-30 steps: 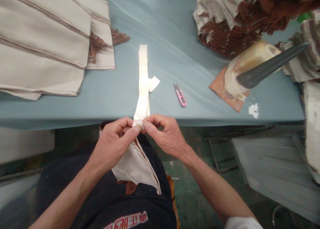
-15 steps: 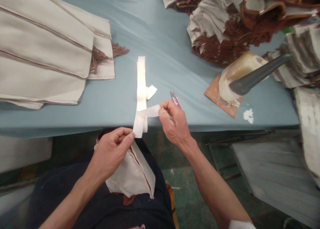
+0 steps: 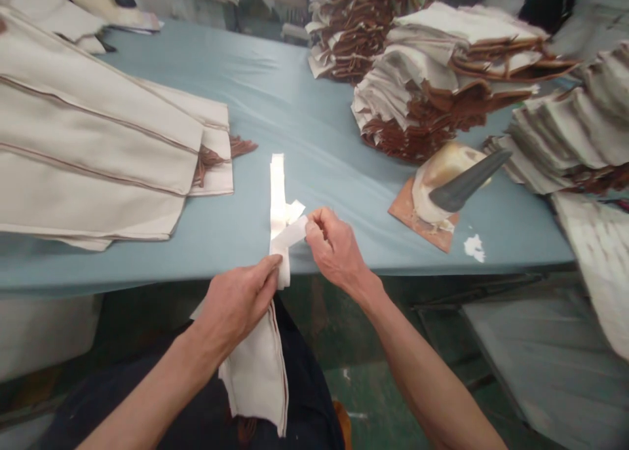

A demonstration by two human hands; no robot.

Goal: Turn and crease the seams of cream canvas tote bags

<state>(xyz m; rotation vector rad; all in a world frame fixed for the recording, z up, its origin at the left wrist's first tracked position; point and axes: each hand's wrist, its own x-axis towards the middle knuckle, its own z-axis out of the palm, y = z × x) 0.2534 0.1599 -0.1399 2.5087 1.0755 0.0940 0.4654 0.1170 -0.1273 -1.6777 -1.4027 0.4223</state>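
My left hand (image 3: 240, 299) is closed at the table's front edge, pinching the near end of a long white tape strip (image 3: 278, 188) together with the top of a cream fabric piece (image 3: 258, 378) that hangs into my lap. My right hand (image 3: 334, 243) is closed a little to the right, pinching a short white tape piece (image 3: 291, 232) pulled sideways off the strip. The strip runs away from me along the blue table (image 3: 304, 129).
Folded cream fabric pieces with brown trim (image 3: 93, 142) lie at the left. Stacks of cream and brown pieces (image 3: 432, 70) fill the back right and the right edge. A glue-caked block with a dark handle (image 3: 442, 188) sits on a brown board.
My hands came apart at the strip's end, and the right hand has pulled a short white piece out to the right. The view has tilted up. The pink snips are now out of sight.
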